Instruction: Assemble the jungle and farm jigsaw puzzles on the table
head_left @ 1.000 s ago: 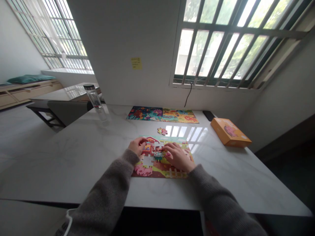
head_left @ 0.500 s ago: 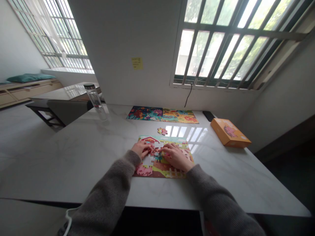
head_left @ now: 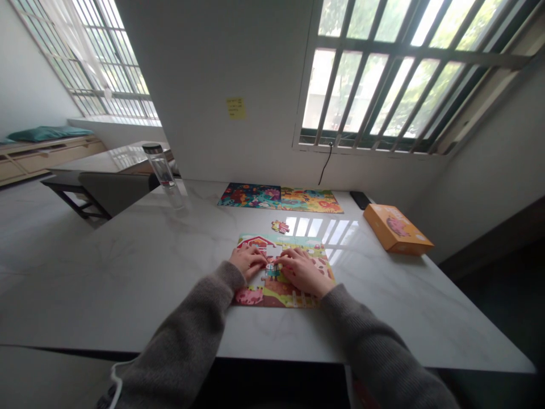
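A farm-themed jigsaw puzzle [head_left: 293, 296] lies on the table in front of me, with a red barn at its upper left and a pink pig at its lower left. My left hand [head_left: 248, 262] reaches over its left part, fingers closed with the tips on a small puzzle piece [head_left: 271, 264] near the middle. From the other side my right hand [head_left: 304, 272] rests across the puzzle, bent fingertips at the same piece. White tabletop shows through gaps above the piece and below my left hand. A loose puzzle piece [head_left: 280, 226] lies just beyond the puzzle.
Two assembled puzzles, one dark [head_left: 251, 195] and one yellow [head_left: 313, 200], lie against the wall. An orange box [head_left: 398, 228] and a black phone [head_left: 360, 199] are at the right. A clear bottle [head_left: 160, 166] stands at the far left of the marble-patterned table [head_left: 128, 272].
My left hand's fingers have shifted slightly right, toward the middle of the puzzle and my right fingertips. My right hand stays nearly in place. The view has tilted very little.
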Motion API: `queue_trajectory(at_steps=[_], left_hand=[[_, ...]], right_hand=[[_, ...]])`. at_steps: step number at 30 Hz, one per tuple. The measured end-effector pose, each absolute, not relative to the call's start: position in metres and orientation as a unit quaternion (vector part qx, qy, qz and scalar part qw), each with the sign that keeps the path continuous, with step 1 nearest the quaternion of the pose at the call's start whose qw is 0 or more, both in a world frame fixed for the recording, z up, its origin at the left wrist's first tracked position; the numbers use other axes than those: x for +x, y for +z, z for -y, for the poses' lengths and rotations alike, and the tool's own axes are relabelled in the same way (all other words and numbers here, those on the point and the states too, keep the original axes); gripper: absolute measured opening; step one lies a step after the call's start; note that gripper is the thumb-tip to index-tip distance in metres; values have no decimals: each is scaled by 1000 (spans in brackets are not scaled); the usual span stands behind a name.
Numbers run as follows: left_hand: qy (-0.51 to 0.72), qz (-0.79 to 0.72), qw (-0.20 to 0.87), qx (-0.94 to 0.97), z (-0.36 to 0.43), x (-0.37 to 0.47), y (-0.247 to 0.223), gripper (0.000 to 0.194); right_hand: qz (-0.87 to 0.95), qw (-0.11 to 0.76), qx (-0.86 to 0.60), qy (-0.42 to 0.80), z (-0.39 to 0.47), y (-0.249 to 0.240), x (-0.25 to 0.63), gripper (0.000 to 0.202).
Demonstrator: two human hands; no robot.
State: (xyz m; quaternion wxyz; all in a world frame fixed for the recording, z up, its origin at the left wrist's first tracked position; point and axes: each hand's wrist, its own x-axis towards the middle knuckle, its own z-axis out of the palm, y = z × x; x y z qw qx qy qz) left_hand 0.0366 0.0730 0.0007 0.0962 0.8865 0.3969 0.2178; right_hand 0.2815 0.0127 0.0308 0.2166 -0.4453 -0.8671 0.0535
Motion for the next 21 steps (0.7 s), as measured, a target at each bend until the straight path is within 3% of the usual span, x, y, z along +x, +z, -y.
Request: queue_trajectory(at_steps=[21], left_hand=[[169, -329, 85, 925, -60, 48, -1, 33]], right_hand=[[884, 210, -413, 59, -12, 31, 288, 25]])
